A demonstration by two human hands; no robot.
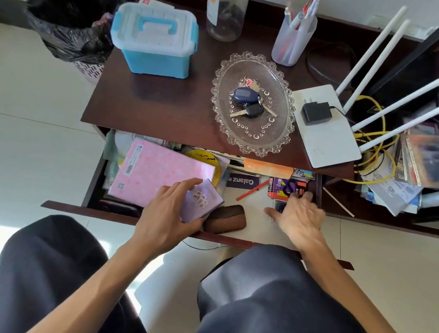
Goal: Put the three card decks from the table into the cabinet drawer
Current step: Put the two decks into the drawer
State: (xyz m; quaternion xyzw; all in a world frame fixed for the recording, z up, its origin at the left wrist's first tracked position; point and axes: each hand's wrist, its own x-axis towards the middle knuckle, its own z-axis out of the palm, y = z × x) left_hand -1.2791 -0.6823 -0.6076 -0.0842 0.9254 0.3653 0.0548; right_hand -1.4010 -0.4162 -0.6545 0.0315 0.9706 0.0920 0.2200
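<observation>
The cabinet drawer (200,234) stands pulled out below the dark tabletop (163,109). My left hand (167,213) grips a lilac card deck (202,200) over the drawer, beside a pink notebook (152,172). My right hand (298,218) lies flat on a dark clear-cased deck (278,206) at the drawer's right side, mostly covering it. Just beyond its fingertips sits a red and purple card deck (286,188) in the drawer's back right corner.
A brown pouch (228,219), a red pencil (252,190) and papers fill the drawer. On the tabletop stand a blue storage box (154,40), a glass dish with keys (252,104), a pen cup (293,38), a jar (227,0) and a router (328,126). A black bin (72,14) stands left.
</observation>
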